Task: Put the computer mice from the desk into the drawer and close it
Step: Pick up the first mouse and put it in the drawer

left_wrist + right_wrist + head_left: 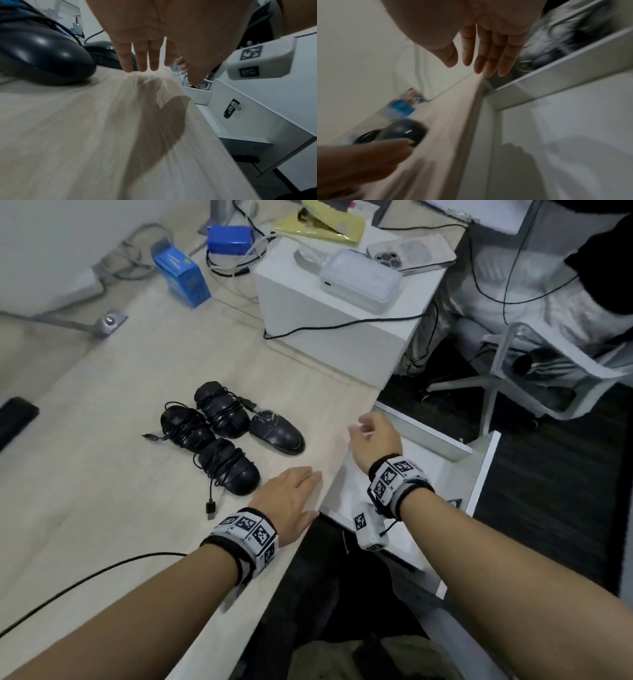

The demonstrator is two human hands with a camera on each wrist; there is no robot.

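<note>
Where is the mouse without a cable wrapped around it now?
In the head view, the unwrapped mouse lies on the desk, rightmost of the four mice, beside a cable-wrapped mouse and nearest the right hand.

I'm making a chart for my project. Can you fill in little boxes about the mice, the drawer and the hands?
mice: four black mice grouped on the desk, three with cords wrapped round them
drawer: drawer open beside the desk, no mouse seen inside
left hand: left hand flat, fingers straight, at the desk edge, holding nothing
right hand: right hand open over the desk edge and drawer, holding nothing
mice put away: none yet
</note>
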